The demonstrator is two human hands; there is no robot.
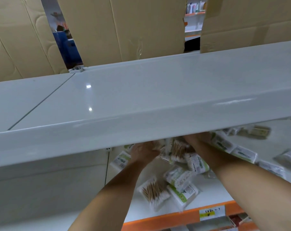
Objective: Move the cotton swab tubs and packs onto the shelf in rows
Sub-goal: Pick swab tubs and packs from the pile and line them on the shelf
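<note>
Several cotton swab packs lie scattered on the lower white shelf (213, 195), among them a clear pack of wooden-stick swabs (154, 191) near the front. Both my arms reach in under the upper white shelf (141, 90). My left hand (144, 151) and my right hand (197, 139) grip a bundle of swab packs (179, 150) between them. The upper shelf's front lip hides my fingertips. More packs (245, 153) lie in a line to the right of my right arm. The frame is motion-blurred.
Brown cardboard sheets (124, 29) stand behind the upper shelf. An orange price rail (174, 217) with a yellow label (209, 212) edges the lower shelf. Boxed goods show on a shelf below at bottom right.
</note>
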